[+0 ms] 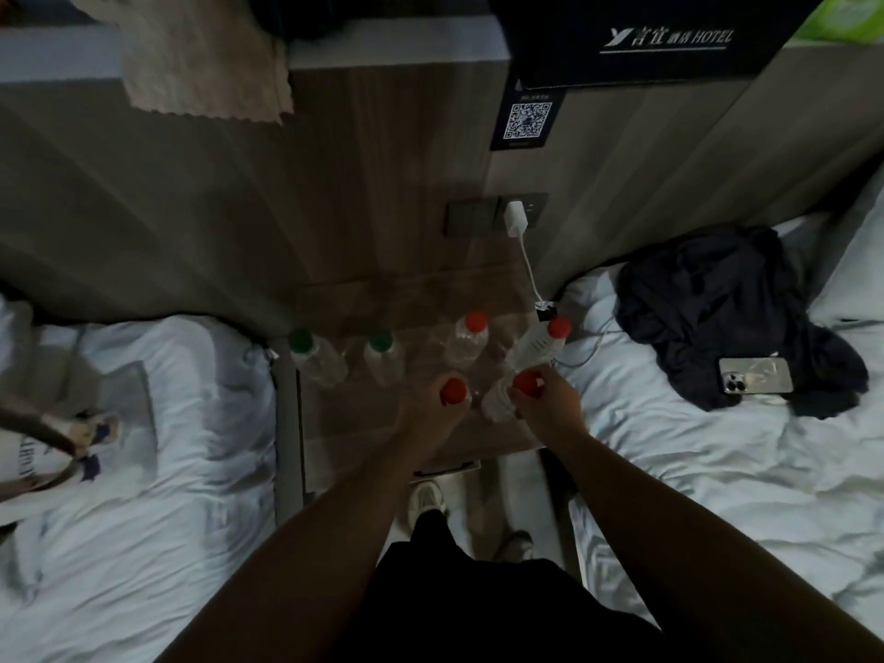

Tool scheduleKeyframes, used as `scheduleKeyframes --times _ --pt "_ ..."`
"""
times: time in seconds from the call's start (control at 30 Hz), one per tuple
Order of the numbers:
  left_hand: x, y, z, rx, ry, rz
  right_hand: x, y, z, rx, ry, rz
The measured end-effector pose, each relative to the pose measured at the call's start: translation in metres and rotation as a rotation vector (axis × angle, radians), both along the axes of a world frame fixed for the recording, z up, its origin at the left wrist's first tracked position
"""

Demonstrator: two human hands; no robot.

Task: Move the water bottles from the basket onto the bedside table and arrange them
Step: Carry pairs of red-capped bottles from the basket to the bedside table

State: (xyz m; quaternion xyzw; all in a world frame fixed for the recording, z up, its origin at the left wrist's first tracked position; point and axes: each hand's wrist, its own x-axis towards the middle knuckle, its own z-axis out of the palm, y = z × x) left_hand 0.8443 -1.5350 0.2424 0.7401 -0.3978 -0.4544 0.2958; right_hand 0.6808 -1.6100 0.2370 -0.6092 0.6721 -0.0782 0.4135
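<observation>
On the bench: green-capped bottle, second green-capped bottle, clear red-capped bottle, labelled red-capped bottle. Left hand fingers grip a fifth bottle; right hand fingers grip a sixth bottle, both at the front. No basket in view; transfer judged nearly complete, final lining-up left.

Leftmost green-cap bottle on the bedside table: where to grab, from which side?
Probably the neck just under the cap, coming from above. The leftmost green-cap bottle appears to stand upright on the bedside table, cap uppermost and free. The left bed crowds its left side and the second green-cap bottle stands to its right, so fingers closing front-to-back should fit better than sideways.
</observation>
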Motion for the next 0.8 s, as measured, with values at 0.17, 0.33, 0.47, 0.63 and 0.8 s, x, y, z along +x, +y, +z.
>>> scheduleKeyframes --times 0.17,0.33,0.47,0.63,0.8 --pt "0.001 -0.019 -0.013 0.01 0.039 -0.009 0.004 -0.01 -0.011 0.039 -0.007 -0.063" --pt "0.009 -0.027 -0.021 -0.001 0.016 -0.051 0.007 -0.02 -0.014 0.04 -0.013 -0.069" --pt "0.008 -0.028 -0.025 0.0 0.013 -0.113 0.006 -0.022 -0.014 0.028 -0.04 -0.038" --pt "0.003 -0.029 -0.028 0.024 0.104 -0.068 -0.001 -0.012 -0.013 0.011 -0.072 0.004" --pt "-0.001 -0.027 -0.027 0.018 0.1 -0.031 -0.003 -0.014 -0.01 0.034 -0.058 0.075"
